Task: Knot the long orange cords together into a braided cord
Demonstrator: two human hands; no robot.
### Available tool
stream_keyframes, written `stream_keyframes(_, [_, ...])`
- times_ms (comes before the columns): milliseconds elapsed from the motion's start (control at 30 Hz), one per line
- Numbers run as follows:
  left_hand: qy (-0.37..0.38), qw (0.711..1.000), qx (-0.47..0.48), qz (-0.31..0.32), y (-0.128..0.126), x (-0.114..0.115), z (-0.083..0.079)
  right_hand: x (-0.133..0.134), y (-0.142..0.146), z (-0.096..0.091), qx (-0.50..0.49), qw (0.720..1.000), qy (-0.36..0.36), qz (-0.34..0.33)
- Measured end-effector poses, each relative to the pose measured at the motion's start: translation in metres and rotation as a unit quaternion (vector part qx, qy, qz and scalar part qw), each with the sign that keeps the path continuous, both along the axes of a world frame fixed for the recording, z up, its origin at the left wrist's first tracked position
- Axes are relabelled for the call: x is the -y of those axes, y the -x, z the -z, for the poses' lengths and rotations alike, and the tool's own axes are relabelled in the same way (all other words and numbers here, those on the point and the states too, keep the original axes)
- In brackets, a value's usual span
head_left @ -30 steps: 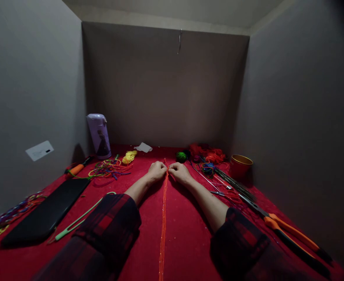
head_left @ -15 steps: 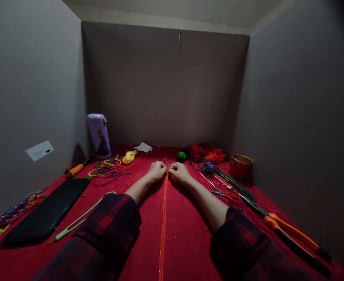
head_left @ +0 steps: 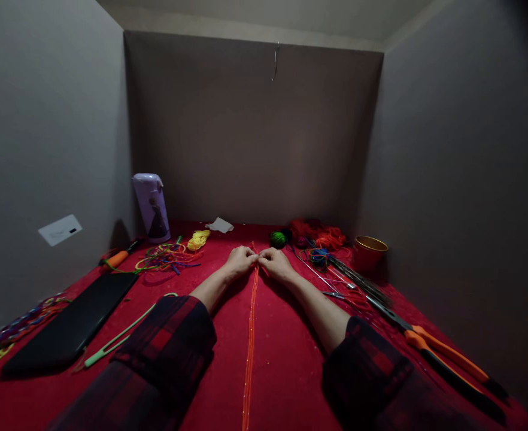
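Here, hands: two, left hand [head_left: 240,261] and right hand [head_left: 276,263], both pinching the cord
Cord: one orange cord [head_left: 249,335], mid-cloth, long axis running near to far
Cup: one red cup [head_left: 368,254], far right

Dim, murky light; heavy shadows, dark vignetted corners, wide-angle edge distortion.

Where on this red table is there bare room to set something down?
Bare cloth lies either side of the orange cord: between it and the green strip, and between the right forearm and the pliers. Crowded: cords at far left, wires and thread at far right.
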State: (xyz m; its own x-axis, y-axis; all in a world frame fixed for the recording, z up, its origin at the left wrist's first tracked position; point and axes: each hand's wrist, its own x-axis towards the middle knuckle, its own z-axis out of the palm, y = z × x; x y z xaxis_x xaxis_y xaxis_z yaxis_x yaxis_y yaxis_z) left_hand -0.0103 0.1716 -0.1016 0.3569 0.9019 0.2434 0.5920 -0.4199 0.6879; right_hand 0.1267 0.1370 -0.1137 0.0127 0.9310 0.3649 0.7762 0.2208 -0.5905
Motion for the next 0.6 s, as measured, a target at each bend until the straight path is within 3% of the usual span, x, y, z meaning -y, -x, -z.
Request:
stream_keyframes(300, [0.041,0.996,0.075,0.008,0.001,-0.001,0.004,0.0,0.0,-0.001,0.003,1.0,0.004,0.011])
stream_keyframes(600, [0.153,0.972,0.177,0.029,-0.001,0.009,-0.006,0.003,0.002,-0.004,0.013,1.0,0.008,0.02])
